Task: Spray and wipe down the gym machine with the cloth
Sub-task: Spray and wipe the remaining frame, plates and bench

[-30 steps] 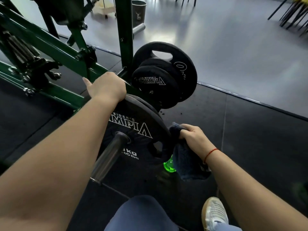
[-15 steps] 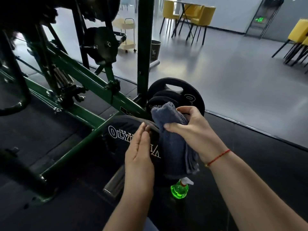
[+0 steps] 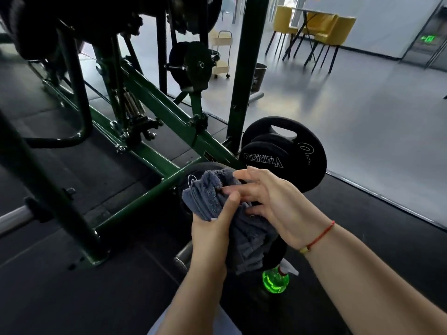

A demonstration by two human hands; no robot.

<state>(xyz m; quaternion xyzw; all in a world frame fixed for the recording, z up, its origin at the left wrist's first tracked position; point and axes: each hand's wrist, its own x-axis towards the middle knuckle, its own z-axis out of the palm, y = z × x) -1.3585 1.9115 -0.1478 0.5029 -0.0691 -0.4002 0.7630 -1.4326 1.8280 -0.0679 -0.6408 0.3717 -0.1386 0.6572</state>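
Bulging above left hand (image 3: 211, 229) grip, cloth (image 3: 205, 193) touches right hand (image 3: 278, 201).

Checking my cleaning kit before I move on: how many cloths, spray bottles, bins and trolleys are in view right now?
Cloth: 1
Spray bottle: 1
Bin: 1
Trolley: 1
Total: 4
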